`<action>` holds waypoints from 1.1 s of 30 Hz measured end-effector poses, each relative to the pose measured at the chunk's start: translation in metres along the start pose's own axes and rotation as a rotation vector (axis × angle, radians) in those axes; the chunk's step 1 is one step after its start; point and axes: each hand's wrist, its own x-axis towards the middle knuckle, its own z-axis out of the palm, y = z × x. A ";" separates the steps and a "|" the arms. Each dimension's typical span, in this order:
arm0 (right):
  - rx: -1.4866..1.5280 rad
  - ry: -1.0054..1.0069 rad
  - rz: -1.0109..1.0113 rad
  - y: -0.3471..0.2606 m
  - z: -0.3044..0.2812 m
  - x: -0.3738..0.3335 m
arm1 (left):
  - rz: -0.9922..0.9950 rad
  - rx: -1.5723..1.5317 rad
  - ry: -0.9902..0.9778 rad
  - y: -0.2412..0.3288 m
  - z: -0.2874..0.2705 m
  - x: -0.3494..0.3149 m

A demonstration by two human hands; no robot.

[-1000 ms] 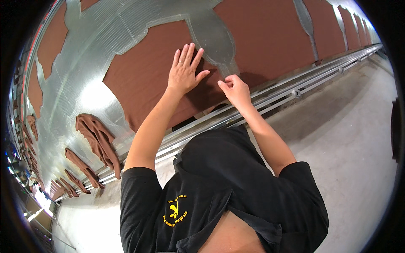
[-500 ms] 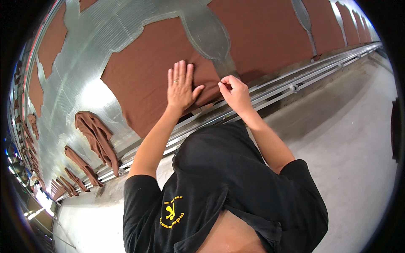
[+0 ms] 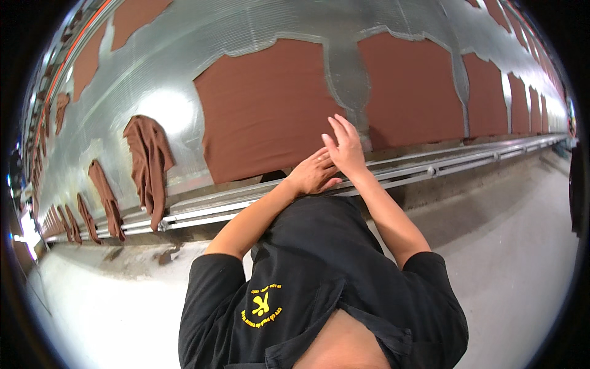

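A brown fabric panel (image 3: pixel 264 111) lies flat on the long shiny table (image 3: pixel 166 101) in front of me. My left hand (image 3: pixel 312 173) is at the panel's near edge, fingers stretched out toward the right and holding nothing. Just right of it my right hand (image 3: pixel 345 147) is raised over the panel's near right corner, its fingers apart and nothing in it. The two hands overlap in the view; whether they touch I cannot tell. To the right, past a bare grey strip, another brown panel (image 3: pixel 412 92) is spread out.
Metal rails (image 3: pixel 393 178) run along the table's near edge. Bunched brown fabric (image 3: pixel 147 160) hangs over that edge at the left, with several narrower folded pieces (image 3: pixel 106 194) beyond it. More flat panels (image 3: pixel 485 92) continue to the right. A pale floor (image 3: pixel 491 246) lies below.
My left hand has come off the middle of the panel back to its near edge. My right hand has opened from a pinch. The panel looks smoother, and the view has shifted.
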 end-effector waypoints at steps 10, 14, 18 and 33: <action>-0.606 -0.011 -0.347 0.026 0.081 0.155 | -1.024 0.285 0.771 0.032 -0.076 -0.193; -0.833 -0.016 -0.099 0.031 0.082 0.209 | -1.228 0.032 0.943 0.018 -0.074 -0.225; -0.695 -0.128 -0.422 -0.027 0.115 0.154 | -1.322 -0.033 1.003 -0.030 -0.084 -0.222; -0.420 -0.234 -0.571 -0.099 0.175 0.131 | -0.895 -0.217 0.790 -0.077 -0.131 -0.216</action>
